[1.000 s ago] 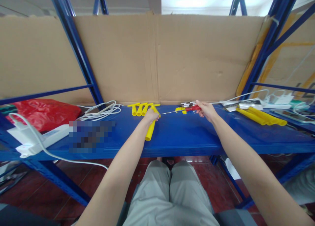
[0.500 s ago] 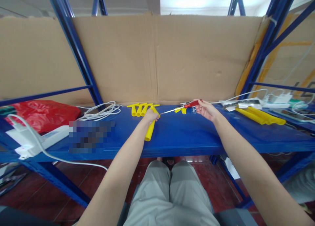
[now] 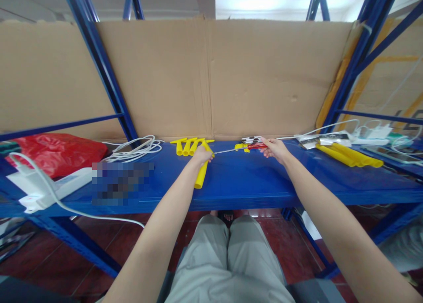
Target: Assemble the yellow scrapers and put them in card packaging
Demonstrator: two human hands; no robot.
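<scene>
My left hand (image 3: 203,155) is closed around a yellow plastic tube (image 3: 200,178), whose open end points toward me on the blue shelf. In my right hand (image 3: 276,149) is a screwdriver (image 3: 255,146) with a red handle, held nearly level. Its metal shaft reaches left to the upper part of the tube, beside my left fingers; exactly where the tip meets it is hard to make out. Several yellow T-shaped pieces (image 3: 186,148) stand in a row just behind my left hand. Small yellow parts (image 3: 242,148) lie under the shaft, near black-and-white items (image 3: 251,140).
More yellow tubes (image 3: 349,155) lie at the right. A red plastic bag (image 3: 62,153), coiled white cable (image 3: 142,149) and a white power strip (image 3: 74,183) occupy the left. Cardboard (image 3: 211,78) closes off the back between blue posts (image 3: 105,69).
My right hand has come down slightly, bringing the screwdriver from a slant to nearly level and showing the black-and-white items behind it. My left hand and the tube stay put.
</scene>
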